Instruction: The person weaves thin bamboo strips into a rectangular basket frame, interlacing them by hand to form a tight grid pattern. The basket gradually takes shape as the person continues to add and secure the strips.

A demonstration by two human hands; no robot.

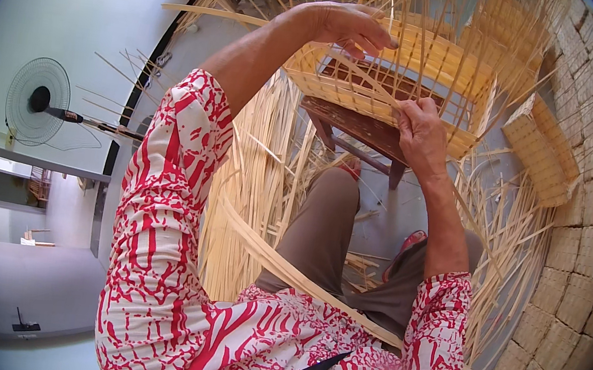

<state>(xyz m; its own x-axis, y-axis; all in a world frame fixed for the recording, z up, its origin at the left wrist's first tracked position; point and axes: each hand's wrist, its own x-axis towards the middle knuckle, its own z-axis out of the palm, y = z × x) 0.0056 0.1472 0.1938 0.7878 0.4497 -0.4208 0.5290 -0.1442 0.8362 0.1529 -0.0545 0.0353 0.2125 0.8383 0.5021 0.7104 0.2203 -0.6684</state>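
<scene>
We are weaving a basket (400, 79) on a wooden stool (353, 124). The right hand (420, 130) sits at its near rim, fingers pinched on a thin strip (356, 73) that arcs up to the left hand (347, 27), whose fingers curl loosely over it. We should keep the strip taut and flat, pressing it snug beside the right fingertips. Loose strips (260, 180) lie below.

no packages, labels, signs, screens

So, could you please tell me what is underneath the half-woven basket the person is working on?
The half-woven basket rests on a dark wooden stool, whose seat edge and legs show below it. Through the open weave some slats appear; the rest of the seat is covered by the basket and the right hand.
</scene>
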